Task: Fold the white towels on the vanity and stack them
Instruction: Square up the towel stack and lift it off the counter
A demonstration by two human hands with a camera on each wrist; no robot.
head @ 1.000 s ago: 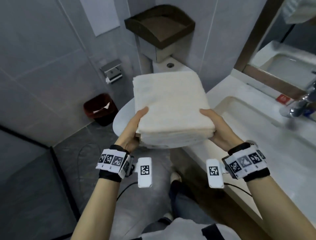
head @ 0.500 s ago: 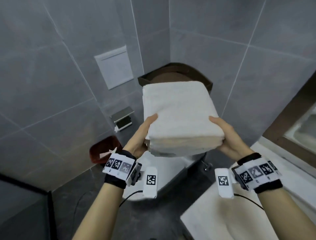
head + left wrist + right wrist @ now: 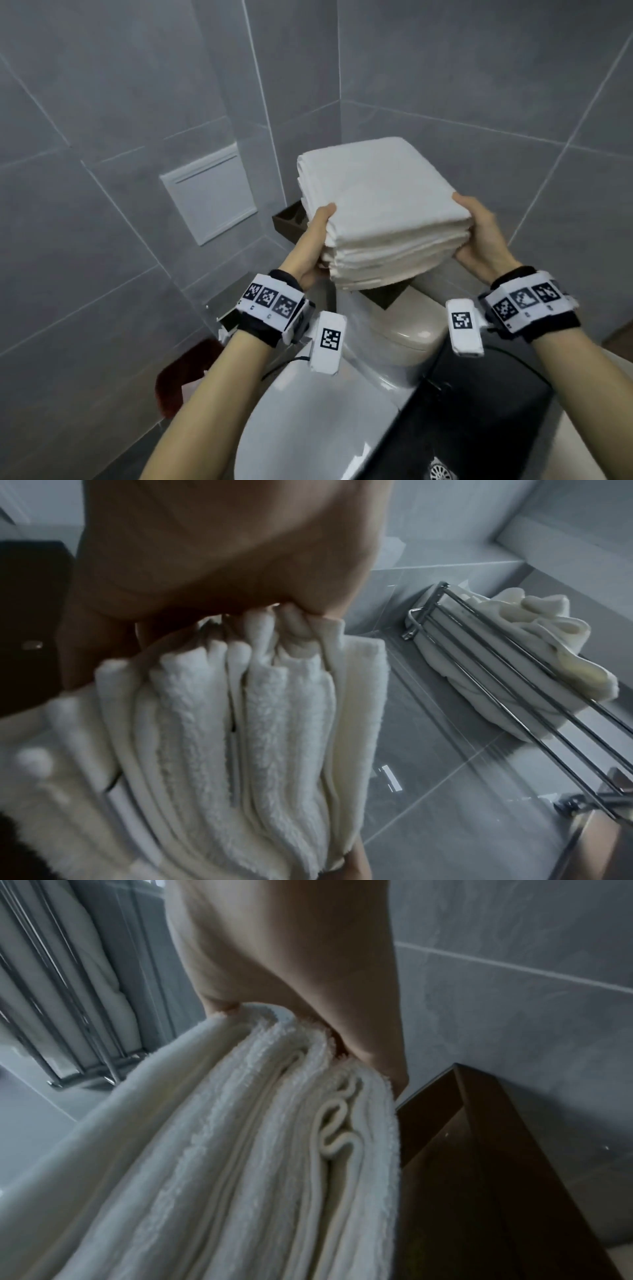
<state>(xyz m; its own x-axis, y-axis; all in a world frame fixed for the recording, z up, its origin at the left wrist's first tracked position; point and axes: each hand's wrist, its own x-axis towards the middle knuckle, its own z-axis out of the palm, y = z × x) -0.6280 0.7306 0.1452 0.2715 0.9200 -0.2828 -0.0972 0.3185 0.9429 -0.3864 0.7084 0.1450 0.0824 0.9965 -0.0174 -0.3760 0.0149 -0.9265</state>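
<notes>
A stack of folded white towels [image 3: 380,205] is held up in the air above the toilet tank. My left hand [image 3: 313,240] grips its left side, thumb on top and fingers underneath. My right hand [image 3: 479,233] grips its right side the same way. The left wrist view shows the layered towel edges [image 3: 240,737] under my palm. In the right wrist view the folded edges [image 3: 274,1150] run down from my hand. The fingers under the stack are hidden.
A dark brown tray [image 3: 291,219] sits behind the stack, on the toilet tank [image 3: 407,329]. A chrome wall rack [image 3: 514,696] holds more white towels [image 3: 534,631]. Grey tiled walls meet in a corner ahead. A red bin [image 3: 185,380] stands low on the left.
Both hands have lifted the towel stack upward and away from the vanity toward the corner wall. The view has swung up, and the sink has left the frame.
</notes>
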